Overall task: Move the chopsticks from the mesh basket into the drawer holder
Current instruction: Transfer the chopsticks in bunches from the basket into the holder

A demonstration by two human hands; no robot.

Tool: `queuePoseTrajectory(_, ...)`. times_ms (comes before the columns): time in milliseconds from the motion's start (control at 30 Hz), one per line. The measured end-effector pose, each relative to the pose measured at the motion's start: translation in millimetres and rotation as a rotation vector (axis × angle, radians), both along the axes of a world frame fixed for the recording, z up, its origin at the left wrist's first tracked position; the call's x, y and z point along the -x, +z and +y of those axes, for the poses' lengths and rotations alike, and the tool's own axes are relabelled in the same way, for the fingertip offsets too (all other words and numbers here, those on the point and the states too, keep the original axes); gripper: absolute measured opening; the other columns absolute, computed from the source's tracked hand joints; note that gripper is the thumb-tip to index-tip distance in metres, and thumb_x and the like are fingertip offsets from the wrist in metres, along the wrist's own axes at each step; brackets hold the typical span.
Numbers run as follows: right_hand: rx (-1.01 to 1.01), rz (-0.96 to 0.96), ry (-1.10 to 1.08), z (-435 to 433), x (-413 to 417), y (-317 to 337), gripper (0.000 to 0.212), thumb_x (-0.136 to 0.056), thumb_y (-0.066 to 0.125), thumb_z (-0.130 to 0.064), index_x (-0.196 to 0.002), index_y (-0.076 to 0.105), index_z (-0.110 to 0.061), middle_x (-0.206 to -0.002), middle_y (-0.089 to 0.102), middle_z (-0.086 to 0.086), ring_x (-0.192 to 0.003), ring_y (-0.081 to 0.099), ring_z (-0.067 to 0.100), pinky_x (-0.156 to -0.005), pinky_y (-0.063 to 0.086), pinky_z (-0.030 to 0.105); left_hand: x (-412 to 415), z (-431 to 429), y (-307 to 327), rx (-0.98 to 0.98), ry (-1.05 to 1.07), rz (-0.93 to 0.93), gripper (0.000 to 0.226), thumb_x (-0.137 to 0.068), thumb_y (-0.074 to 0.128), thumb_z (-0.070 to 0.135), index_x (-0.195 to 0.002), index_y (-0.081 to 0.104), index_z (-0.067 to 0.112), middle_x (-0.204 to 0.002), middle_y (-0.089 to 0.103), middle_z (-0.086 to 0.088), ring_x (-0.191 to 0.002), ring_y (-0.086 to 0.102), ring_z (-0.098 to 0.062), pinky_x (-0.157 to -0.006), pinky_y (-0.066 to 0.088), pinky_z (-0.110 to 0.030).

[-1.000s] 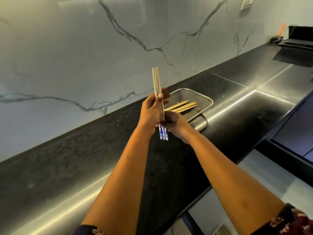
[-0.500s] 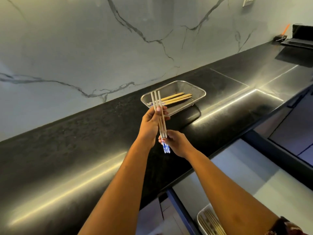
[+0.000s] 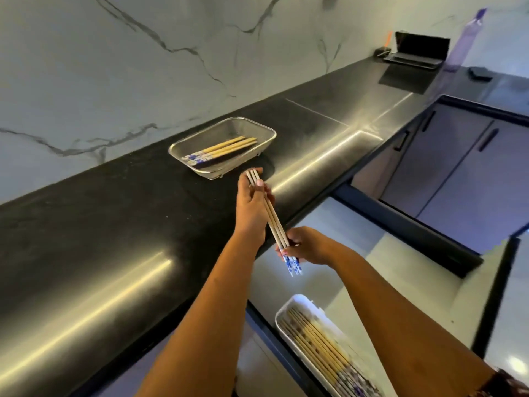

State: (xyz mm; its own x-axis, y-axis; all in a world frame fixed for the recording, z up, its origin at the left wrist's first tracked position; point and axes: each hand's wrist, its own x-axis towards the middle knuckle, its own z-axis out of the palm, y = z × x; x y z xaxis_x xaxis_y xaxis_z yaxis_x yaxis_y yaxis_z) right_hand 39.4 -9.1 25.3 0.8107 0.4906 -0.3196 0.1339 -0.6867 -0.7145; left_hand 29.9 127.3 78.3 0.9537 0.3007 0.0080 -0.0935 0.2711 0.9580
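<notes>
Head view, hands: your left hand (image 3: 252,207) and right hand (image 3: 305,246) both grip one chopstick bundle (image 3: 273,222).
Bundle axis: slanted, blue ends toward you.
Drawer holder (image 3: 289,306): below, toward you, nearer your right hand.
Mesh basket (image 3: 266,130): on the surface, more chopsticks inside.

Both bare forearms reach forward from the lower edge, nearly parallel; the left hand (image 3: 252,207) is raised, fingers curled and thumb pressed inward in a pinch; the right hand (image 3: 306,246) sits lower and nearer, fingers closed, palm turned toward the left.
</notes>
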Motion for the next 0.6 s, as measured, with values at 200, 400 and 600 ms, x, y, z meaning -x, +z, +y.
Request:
queuePoseTrajectory(200,-0.025,0.041,-0.125,-38.8,32.0,-28.5,0.013,-0.093,0.058,-0.023,-0.096,0.065,-0.013,-0.091,0.071,0.008,-0.068,0.067,0.003,-0.062,0.051,0.009,19.7,-63.3,-66.5,0.038,-0.061,0.175,0.025,-0.099,0.035,0.013,-0.086,0.052,0.027,-0.071,0.049,0.003,-0.066,0.051,-0.008,-0.070,0.047,-0.023)
queuePoseTrajectory(400,0.036,0.148,-0.212,-61.9,64.9,-63.8,0.015,-0.094,0.056,-0.017,-0.091,0.066,-0.006,-0.084,0.069,0.009,-0.073,0.065,0.018,-0.061,0.048,0.010,53.1,-83.3,-134.0,0.085,-0.085,0.486,0.023,-0.098,0.032,0.006,-0.088,0.049,0.018,-0.084,0.059,-0.004,-0.083,0.062,-0.019,-0.069,0.051,-0.029)
queuePoseTrajectory(600,0.256,0.146,-0.153,-62.8,94.3,-102.9,0.036,-0.093,0.058,-0.019,-0.060,0.045,-0.014,-0.064,0.048,0.003,-0.073,0.046,0.021,-0.055,0.029,0.026,76.3,-60.1,-165.8,-0.235,-0.049,0.566,0.030,-0.091,0.051,0.000,-0.110,0.047,0.023,-0.092,0.061,0.000,-0.091,0.063,-0.020,-0.075,0.054,-0.026)
